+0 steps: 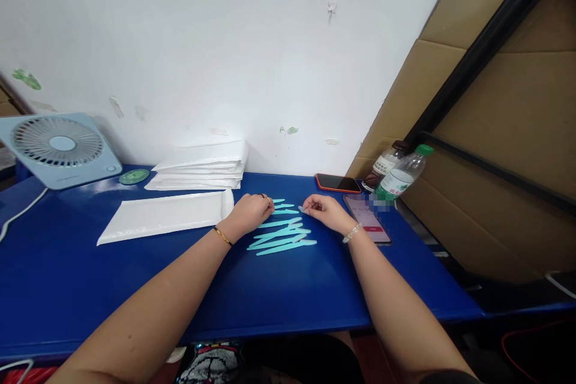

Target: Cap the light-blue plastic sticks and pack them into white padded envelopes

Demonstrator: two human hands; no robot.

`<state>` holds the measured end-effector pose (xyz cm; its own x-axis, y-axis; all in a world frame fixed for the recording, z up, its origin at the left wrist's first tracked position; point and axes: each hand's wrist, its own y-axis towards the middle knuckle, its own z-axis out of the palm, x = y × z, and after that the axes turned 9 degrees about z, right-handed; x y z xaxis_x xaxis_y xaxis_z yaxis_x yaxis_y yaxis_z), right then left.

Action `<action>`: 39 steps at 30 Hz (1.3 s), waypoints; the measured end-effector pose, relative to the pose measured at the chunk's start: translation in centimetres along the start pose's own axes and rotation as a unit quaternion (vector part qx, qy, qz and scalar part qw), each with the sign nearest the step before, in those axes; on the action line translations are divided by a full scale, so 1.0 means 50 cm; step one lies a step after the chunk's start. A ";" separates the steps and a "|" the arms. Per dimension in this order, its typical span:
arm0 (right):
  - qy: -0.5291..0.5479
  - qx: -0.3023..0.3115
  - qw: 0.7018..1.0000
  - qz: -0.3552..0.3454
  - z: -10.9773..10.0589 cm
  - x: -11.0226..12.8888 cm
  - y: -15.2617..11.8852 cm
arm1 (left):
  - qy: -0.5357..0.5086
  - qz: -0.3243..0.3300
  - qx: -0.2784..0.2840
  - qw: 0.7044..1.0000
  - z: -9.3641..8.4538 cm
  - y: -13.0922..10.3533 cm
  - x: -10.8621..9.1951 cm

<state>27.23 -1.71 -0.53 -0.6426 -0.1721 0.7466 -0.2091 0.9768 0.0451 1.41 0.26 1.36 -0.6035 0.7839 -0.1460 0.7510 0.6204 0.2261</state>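
Observation:
Several slim turquoise plastic sticks (283,247), shaped somewhat like small knives or razors, lie in a loose row down the middle of the blue table. At the far end of the row, my left hand (249,215) is closed, its fingertips beside the uppermost sticks; what it holds, if anything, is hidden. My right hand (327,211) pinches a small, pale, translucent piece (301,209) between thumb and fingers, just right of the sticks. Left of my left hand lies a white padded envelope (162,216), with its flap end toward the hand.
A stack of white padded envelopes (198,165) sits against the wall. On the left stand a light blue fan (63,147) and a green disc (134,177). To the right are two phones (338,183), two bottles (398,177) and cardboard (504,132) behind a black frame.

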 end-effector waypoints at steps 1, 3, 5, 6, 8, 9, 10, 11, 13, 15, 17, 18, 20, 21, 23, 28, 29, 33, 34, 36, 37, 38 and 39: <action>0.002 0.000 1.000 0.000 -0.001 -0.001 0.000 | 0.001 -0.002 -0.001 1.000 0.000 0.000 0.001; 0.006 0.009 1.000 0.001 0.000 0.002 -0.001 | -0.001 -0.002 -0.006 1.000 0.002 0.001 0.001; 0.009 0.023 1.000 0.003 0.004 0.011 -0.003 | -0.011 0.005 -0.010 1.000 0.004 0.001 -0.001; 0.015 0.031 0.999 0.004 0.007 0.017 -0.005 | -0.020 0.010 -0.011 1.000 0.004 0.001 -0.003; 0.038 0.052 0.998 0.007 0.011 0.029 -0.007 | -0.045 0.021 -0.010 0.999 0.003 0.001 -0.009; 0.049 0.067 0.996 0.010 0.012 0.033 -0.009 | -0.061 0.026 -0.006 0.998 0.002 0.001 -0.013; 0.056 0.085 0.995 0.011 0.011 0.036 -0.010 | -0.077 0.029 0.002 0.997 0.000 0.001 -0.017; 0.055 0.100 0.993 0.012 0.009 0.038 -0.011 | -0.089 0.031 0.010 0.995 -0.002 0.001 -0.020; 0.025 0.093 0.995 0.013 0.001 0.034 -0.011 | -0.092 0.022 0.019 0.995 -0.004 0.001 -0.022; -0.034 0.020 0.999 0.017 -0.008 0.024 -0.009 | -0.058 -0.005 0.008 0.998 -0.003 0.001 -0.020; -0.102 -0.083 0.991 0.028 -0.014 0.010 -0.004 | -0.002 -0.038 -0.016 0.999 0.001 0.001 -0.013; -0.132 -0.121 0.983 0.034 -0.014 0.004 -0.001 | 0.024 -0.051 -0.024 0.998 0.005 0.001 -0.009; -0.180 -0.157 0.970 0.046 -0.008 -0.005 0.008 | 0.056 -0.064 -0.030 0.996 0.013 0.001 -0.001; -0.200 -0.162 0.965 0.052 -0.003 -0.007 0.012 | 0.062 -0.065 -0.028 0.996 0.017 0.001 0.002; -0.231 -0.164 0.957 0.056 0.010 -0.007 0.021 | 0.060 -0.067 -0.021 0.996 0.023 0.001 0.004; -0.223 -0.143 0.963 0.040 0.029 -0.001 0.030 | 0.028 -0.097 -0.002 0.995 0.022 0.004 0.003; -0.209 -0.133 0.968 0.039 0.028 -0.001 0.029 | 0.021 -0.102 -0.001 0.995 0.021 0.005 0.003; -0.163 -0.098 0.981 0.033 0.021 -0.004 0.020 | 0.013 -0.103 0.003 0.995 0.018 0.005 0.003; -0.154 -0.091 0.983 0.033 0.019 -0.004 0.018 | 0.015 -0.103 0.005 0.995 0.018 0.006 0.002; -0.137 -0.077 0.987 0.039 0.016 -0.001 0.016 | 0.014 -0.104 0.008 0.994 0.017 0.006 0.002; -0.128 -0.070 0.988 0.042 0.015 0.002 0.015 | 0.011 -0.105 0.009 0.994 0.017 0.006 0.001; -0.121 -0.062 0.990 0.042 0.015 0.004 0.014 | 0.008 -0.106 0.009 0.994 0.016 0.007 0.001; -0.115 -0.056 0.991 0.041 0.015 0.007 0.014 | 0.004 -0.106 0.010 0.994 0.016 0.007 0.001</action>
<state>26.35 -1.19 -0.73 -0.8081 -0.1038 0.5799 -0.0743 0.9944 0.0745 1.85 0.55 0.66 -0.7516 0.6346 -0.1800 0.6111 0.7726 0.1724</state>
